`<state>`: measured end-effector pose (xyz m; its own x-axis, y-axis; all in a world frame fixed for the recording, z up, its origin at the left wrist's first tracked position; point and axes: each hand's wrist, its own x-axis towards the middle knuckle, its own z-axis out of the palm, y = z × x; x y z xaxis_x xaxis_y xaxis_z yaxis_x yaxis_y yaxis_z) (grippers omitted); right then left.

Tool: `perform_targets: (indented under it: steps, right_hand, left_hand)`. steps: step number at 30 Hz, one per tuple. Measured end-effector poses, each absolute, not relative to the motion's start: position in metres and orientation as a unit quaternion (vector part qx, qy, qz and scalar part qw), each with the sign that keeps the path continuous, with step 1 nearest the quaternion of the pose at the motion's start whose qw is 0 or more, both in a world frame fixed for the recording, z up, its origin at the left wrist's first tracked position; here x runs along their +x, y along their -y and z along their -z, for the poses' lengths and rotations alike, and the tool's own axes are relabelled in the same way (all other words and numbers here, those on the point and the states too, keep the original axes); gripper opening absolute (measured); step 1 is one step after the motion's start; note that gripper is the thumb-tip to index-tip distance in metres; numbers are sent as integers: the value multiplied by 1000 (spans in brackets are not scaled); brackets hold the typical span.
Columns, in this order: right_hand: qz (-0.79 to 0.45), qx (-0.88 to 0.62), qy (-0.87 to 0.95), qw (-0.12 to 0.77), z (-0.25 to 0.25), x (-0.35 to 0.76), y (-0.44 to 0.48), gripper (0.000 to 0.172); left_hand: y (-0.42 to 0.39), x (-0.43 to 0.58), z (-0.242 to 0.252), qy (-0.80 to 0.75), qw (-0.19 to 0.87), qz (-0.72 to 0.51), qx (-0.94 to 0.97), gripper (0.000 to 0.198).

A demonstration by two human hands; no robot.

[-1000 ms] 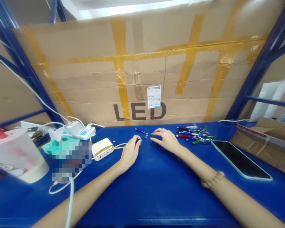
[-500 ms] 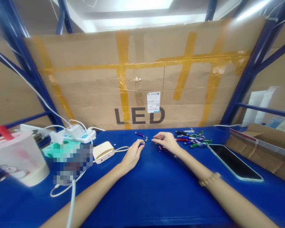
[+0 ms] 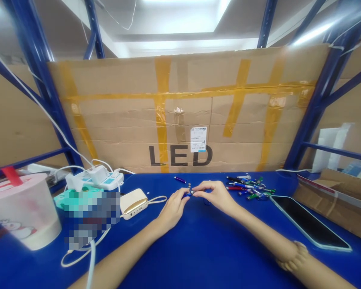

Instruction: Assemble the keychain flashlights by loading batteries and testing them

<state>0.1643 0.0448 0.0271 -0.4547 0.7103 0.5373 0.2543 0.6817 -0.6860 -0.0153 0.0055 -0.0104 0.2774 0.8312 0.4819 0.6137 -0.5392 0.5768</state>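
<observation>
Our left hand [image 3: 173,209] pinched a small blue tube [image 3: 186,195] in its fingers while our right hand [image 3: 218,196] pressed a silver disc [image 3: 192,192] to its end, at twelve o'clock on the table [image 3: 198,249]; the join seemed to need steady alignment.

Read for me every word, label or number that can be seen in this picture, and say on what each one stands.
"LED": large black letters on the cardboard carton.
White barcode label on the same carton: the print is too small to read.
No other text can be read.
</observation>
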Motion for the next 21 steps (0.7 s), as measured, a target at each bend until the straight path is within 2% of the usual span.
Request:
perform_targets:
  steps: [4, 11, 17, 21]
  right_hand:
    - [-249, -281, 826, 422, -18, 169, -44, 12]
    - [-227, -221, 863, 393, -9, 177, -40, 22]
    - [-329, -277, 829, 358, -10, 177, -32, 21]
    - [-430, -335, 777, 315, -7, 176, -38, 23]
  left_hand:
    - [-6, -15, 11, -447, 110, -377, 803, 19]
    - [-3, -14, 14, -372, 15, -360, 856, 17]
    - [0, -16, 20, -325, -73, -340, 880, 20]
    - [0, -14, 17, -349, -57, -321, 879, 19]
